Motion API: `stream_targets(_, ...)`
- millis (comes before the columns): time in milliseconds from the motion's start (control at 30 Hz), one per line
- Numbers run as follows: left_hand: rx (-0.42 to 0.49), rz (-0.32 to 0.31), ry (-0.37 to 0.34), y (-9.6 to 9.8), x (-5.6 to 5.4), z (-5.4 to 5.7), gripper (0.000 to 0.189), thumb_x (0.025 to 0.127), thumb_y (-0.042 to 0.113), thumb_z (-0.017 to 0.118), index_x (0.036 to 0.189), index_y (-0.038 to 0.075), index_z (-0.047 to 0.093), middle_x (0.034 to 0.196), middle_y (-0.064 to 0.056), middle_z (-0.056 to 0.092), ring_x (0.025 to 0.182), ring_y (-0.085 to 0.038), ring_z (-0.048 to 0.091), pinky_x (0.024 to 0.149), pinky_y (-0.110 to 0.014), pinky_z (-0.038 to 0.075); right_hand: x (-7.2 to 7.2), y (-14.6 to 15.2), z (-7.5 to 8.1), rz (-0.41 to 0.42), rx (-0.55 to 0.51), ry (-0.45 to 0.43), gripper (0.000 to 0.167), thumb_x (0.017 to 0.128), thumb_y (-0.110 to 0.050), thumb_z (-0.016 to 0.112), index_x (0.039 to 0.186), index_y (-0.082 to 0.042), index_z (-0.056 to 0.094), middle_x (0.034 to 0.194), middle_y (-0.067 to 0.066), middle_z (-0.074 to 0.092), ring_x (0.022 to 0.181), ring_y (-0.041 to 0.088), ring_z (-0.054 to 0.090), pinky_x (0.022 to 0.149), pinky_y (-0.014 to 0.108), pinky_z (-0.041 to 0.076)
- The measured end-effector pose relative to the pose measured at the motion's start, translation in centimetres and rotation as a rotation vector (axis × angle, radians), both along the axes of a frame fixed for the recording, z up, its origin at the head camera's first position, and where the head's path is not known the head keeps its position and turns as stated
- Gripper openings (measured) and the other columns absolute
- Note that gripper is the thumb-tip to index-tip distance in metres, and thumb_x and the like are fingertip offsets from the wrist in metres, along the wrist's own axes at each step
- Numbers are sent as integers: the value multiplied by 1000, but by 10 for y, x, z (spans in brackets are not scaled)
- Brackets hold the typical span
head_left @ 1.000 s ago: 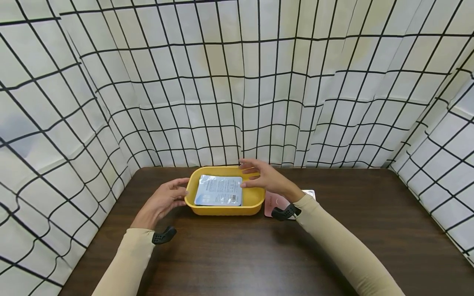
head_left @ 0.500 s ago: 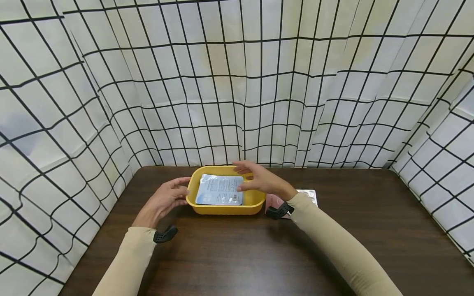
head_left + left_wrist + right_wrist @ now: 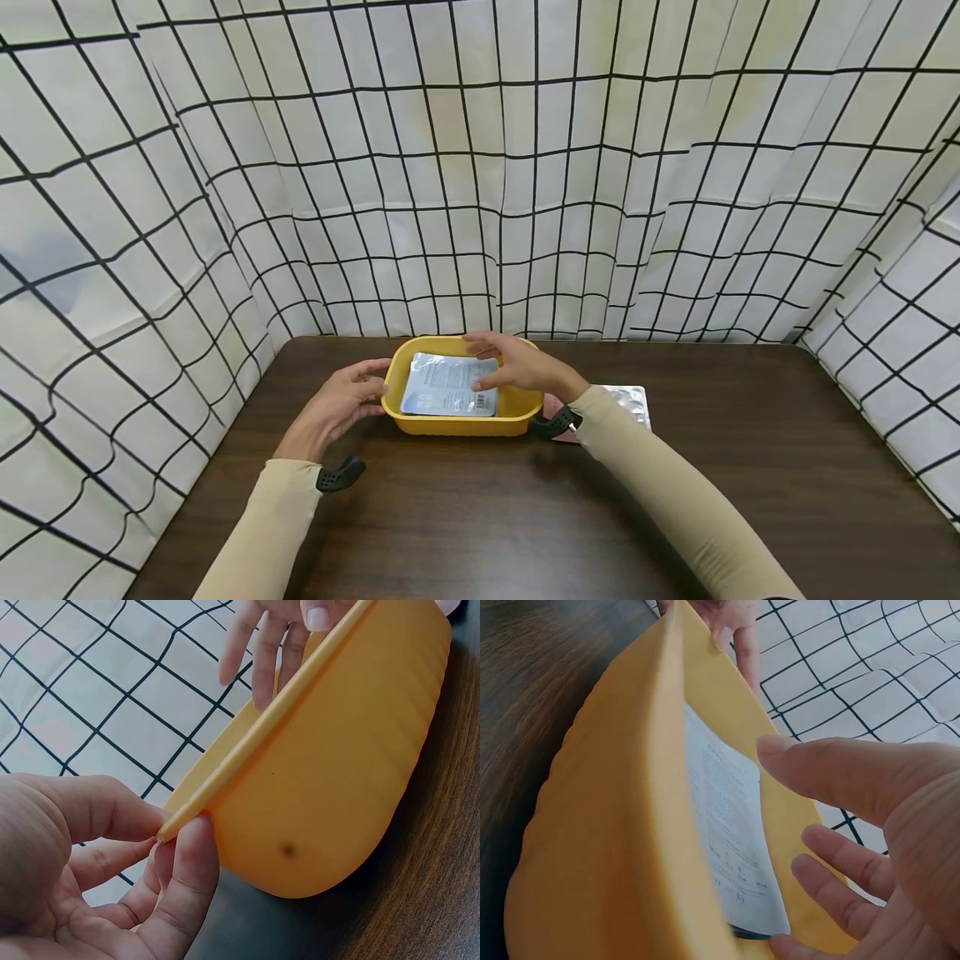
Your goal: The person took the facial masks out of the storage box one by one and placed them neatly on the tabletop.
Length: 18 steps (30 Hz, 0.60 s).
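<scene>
A yellow plastic tray (image 3: 459,427) with raised sides stands near the back of the table. In it lies a flat, pale-blue sealed packet (image 3: 441,387) with printed text and a barcode. At the tray's left end my left hand (image 3: 339,410) pinches the rim between thumb and fingers, as the left wrist view shows. My right hand (image 3: 521,365) hovers over the tray's right half, fingers spread and loosely bent, thumb near the packet. In the right wrist view the fingers (image 3: 840,859) hold nothing; whether a low fingertip touches the packet I cannot tell.
Right of the tray lie a pink packet (image 3: 552,406) and a silver one (image 3: 632,402), partly hidden by my right wrist and sleeve. The dark wooden table (image 3: 450,517) ends at a white sheet with black grid lines (image 3: 555,208).
My right hand has moved left and slightly down, farther over the packet in the tray. My left hand keeps its place at the rim. The head view has shifted a little.
</scene>
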<state>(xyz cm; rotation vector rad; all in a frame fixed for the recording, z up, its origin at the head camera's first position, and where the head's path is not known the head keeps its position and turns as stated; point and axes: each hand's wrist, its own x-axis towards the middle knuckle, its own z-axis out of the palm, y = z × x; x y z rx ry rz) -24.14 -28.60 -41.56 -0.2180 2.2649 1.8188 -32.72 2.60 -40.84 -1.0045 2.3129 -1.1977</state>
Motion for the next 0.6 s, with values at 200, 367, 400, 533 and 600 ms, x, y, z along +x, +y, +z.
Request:
stream_targets(200,1,4,-1,1,0,-1,59,99,6,56,155,11,40,122,-19,58,93,-24,62,80,-30,59,-1,-5,-4,-24,-19,-39,77,87,-19,81,154,-15,42,147,8,54,137,26,48,116,48,38)
stream_targets(367,3,6,-6,2,-1,-1,59,99,6,56,155,11,40,122,-18,58,93,-24,62,79,-30,58,1,-5,-6,-48,-46,-27,71,89,-19,79,152,-16,46,145,6,56,136,25,50,115,50,39)
stream_targets(400,4,7,-6,2,-1,-1,59,99,6,56,155,11,40,122,-18,58,93,-24,61,79,-29,58,1,-5,-6,-48,-55,-27,70,90,-19,78,151,-16,46,145,6,56,136,26,51,115,51,39)
stream_targets(533,4,4,-4,1,0,0,59,99,6,55,156,11,39,121,-18,57,93,-24,61,80,-29,58,2,-5,-4,-53,-70,-14,65,93,-25,75,150,-12,47,143,9,58,134,27,53,114,49,40)
stream_targets(600,4,4,-4,1,0,0,59,99,6,55,156,11,39,122,-18,57,94,-24,61,80,-29,58,1,-6,-4,-59,-84,-14,63,95,-28,72,149,-9,48,142,10,58,132,27,54,113,48,41)
